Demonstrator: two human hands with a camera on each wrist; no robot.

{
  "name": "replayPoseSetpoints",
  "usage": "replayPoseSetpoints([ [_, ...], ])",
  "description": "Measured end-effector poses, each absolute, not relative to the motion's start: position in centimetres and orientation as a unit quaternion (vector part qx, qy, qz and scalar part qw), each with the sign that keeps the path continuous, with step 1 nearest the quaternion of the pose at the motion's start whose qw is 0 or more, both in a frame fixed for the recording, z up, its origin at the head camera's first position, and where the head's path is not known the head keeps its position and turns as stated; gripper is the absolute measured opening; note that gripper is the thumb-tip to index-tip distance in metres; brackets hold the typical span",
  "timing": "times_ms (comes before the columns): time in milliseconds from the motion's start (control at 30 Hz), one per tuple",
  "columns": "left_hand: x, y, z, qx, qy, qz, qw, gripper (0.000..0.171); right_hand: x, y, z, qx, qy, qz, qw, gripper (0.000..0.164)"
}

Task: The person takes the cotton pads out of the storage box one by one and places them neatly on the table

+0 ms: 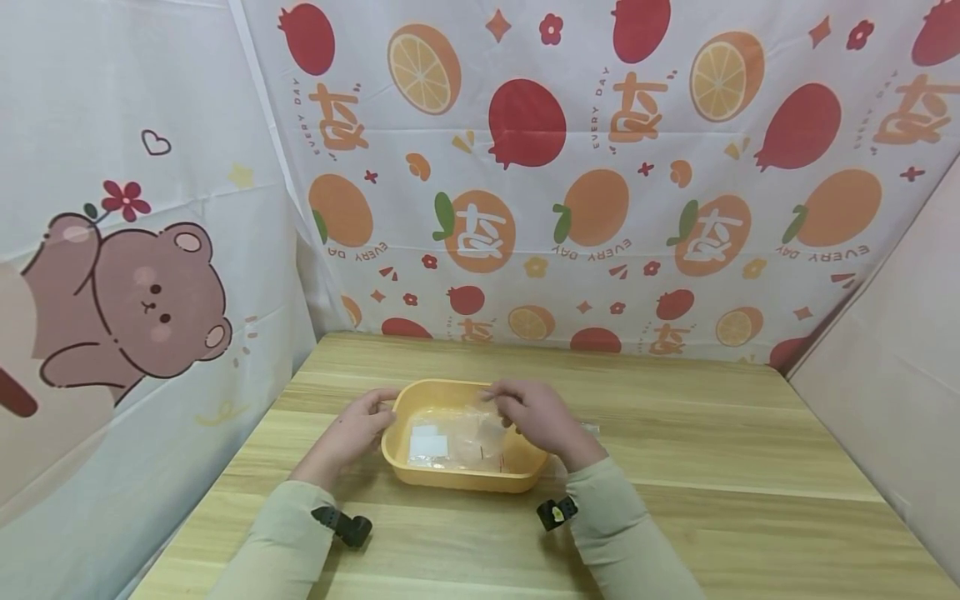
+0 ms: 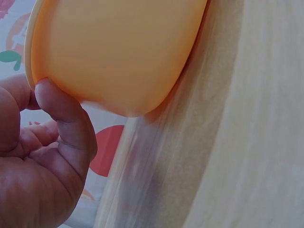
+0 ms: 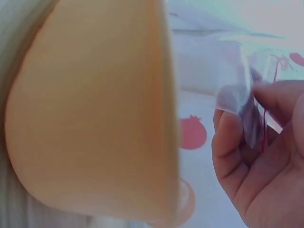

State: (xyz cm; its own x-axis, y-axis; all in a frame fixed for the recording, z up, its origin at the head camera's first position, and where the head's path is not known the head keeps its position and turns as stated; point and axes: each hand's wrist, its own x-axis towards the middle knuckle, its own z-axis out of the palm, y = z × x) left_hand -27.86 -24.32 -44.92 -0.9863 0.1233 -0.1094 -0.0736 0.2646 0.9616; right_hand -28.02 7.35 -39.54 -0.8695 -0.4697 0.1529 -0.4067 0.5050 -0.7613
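A yellow plastic basin (image 1: 465,481) stands on the wooden table, with clear plastic bags and white rectangular pieces (image 1: 427,447) inside. At its left end my left hand (image 1: 352,433) grips the rim; in the left wrist view the thumb (image 2: 61,104) presses on the basin's outer wall (image 2: 118,52). Over the right side, my right hand (image 1: 540,417) pinches a clear plastic bag (image 1: 480,435). A red line runs along part of that bag (image 3: 209,66) in the right wrist view, where thumb and fingers hold it above the rim. Whether anything is inside the held bag, I cannot tell.
Just right of the basin, a bit of clear plastic (image 1: 591,429) lies on the table (image 1: 712,467), partly behind my right wrist. Printed cloth (image 1: 600,275) hangs along the table's back edge, with white sheets at both sides.
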Motion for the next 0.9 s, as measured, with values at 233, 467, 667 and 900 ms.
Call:
replayPoseSetpoints([
  [233, -27.8, -24.4, -45.1, 0.014, 0.789, 0.609, 0.081, 0.053, -28.2, 9.3, -39.0, -0.216, 0.855, -0.471, 0.007, 0.032],
  [467, -27.9, -24.4, -45.1, 0.011, 0.787, 0.612, 0.082, 0.052, -28.2, 11.6, -37.8, -0.166, 0.833, -0.528, -0.024, 0.025],
  [667, -27.8, -24.4, -45.0, 0.014, 0.79, 0.608, 0.081, 0.053, -28.2, 13.8, -37.4, -0.146, 0.8, -0.581, -0.028, 0.021],
  [900, -27.9, -24.3, -45.1, 0.011, 0.787, 0.612, 0.083, 0.052, -28.5, 16.4, -37.7, -0.126, 0.775, -0.619, -0.037, 0.024],
])
